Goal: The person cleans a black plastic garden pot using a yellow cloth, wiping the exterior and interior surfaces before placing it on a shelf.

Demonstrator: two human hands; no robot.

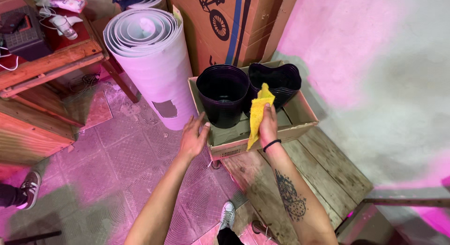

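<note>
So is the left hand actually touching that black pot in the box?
Touching. The head view shows the left hand's fingertips against the lower side of the nearer black pot, with no gap visible between them.

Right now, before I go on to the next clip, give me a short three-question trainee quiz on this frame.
1. True or false: the right hand grips a yellow cloth.
2. The left hand is nearest to which thing? A) the roll of white sheet B) the black plastic pot C) the wooden bench
3. Fill in: the black pots stand in a shallow ____ box.

Key
1. True; the cloth hangs down from the fingers.
2. B; the open hand is at the pot's lower left side, though contact cannot be told.
3. Cardboard; it rests on the bench's end.
</note>
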